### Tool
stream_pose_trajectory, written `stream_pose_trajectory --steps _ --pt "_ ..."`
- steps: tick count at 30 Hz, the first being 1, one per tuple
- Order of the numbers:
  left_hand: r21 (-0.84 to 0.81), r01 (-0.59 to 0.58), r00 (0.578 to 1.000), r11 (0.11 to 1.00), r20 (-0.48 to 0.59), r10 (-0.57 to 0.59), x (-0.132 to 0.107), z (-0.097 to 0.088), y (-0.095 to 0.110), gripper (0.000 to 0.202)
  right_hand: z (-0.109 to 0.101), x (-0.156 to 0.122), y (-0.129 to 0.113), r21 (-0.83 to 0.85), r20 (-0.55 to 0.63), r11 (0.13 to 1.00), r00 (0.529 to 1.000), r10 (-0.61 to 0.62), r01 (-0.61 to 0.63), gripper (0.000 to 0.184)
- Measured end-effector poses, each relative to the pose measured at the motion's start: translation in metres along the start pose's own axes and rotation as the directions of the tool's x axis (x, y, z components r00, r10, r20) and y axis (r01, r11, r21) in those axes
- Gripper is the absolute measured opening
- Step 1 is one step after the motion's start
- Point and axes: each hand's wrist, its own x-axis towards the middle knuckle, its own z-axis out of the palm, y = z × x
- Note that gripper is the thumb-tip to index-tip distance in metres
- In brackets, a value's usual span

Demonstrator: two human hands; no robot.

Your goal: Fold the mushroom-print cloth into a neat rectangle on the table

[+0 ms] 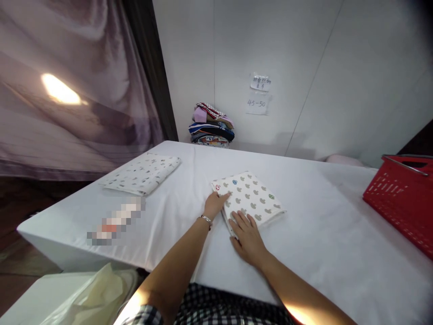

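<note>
A folded white cloth printed with grey mushroom shapes lies on the white-covered table, with a few red, blue and green outlined shapes among them. At its left edge is my left hand, closed on the border, one digit stretched over the top and the others partly hidden. My right hand rests flat on the near corner, its fingers spread and holding nothing. Farther left lies another folded white cloth with small dark prints, apart from both hands.
A white tablecloth covers the table. On the right stands a red perforated basket with a metal handle. Folded fabrics are piled beyond the far edge, by the wall. Purple curtain hangs at left; a pixelated patch hides something.
</note>
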Motion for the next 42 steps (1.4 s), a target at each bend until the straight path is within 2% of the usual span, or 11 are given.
stream_pose_trajectory --steps 9,16,22,26,29,34,42 --pt "0.023 -0.001 1.0 1.0 0.027 0.0 0.0 -0.004 -0.001 0.019 0.004 -0.001 -0.001 -0.046 -0.018 0.999 1.0 -0.001 0.0 0.048" --pt "0.057 -0.025 1.0 0.998 0.014 0.024 -0.002 -0.004 -0.001 0.016 0.004 -0.001 -0.002 -0.002 -0.016 1.0 1.0 0.018 -0.018 0.048" --pt "0.059 -0.059 0.998 0.996 -0.019 0.06 -0.003 -0.002 -0.004 0.015 -0.014 -0.003 0.0 0.192 0.058 0.979 0.997 0.056 -0.066 0.039" --pt "0.046 -0.108 0.991 0.993 -0.074 0.111 -0.01 0.002 -0.008 0.017 -0.027 0.006 0.012 0.44 0.079 0.88 0.984 0.162 -0.181 0.035" --pt "0.031 -0.159 0.977 0.987 -0.138 0.162 -0.016 0.007 -0.013 0.017 -0.03 0.024 0.026 0.52 0.086 0.819 0.969 0.233 -0.243 0.035" --pt "-0.008 -0.209 0.952 0.978 -0.229 0.201 -0.019 0.014 -0.018 0.016 -0.024 0.074 0.041 0.358 0.051 0.909 0.976 0.211 -0.215 0.039" --pt "-0.159 -0.129 0.975 0.979 -0.203 0.096 -0.018 0.013 -0.018 0.012 0.0 0.162 0.041 0.105 0.112 0.99 0.99 0.082 -0.094 0.04"
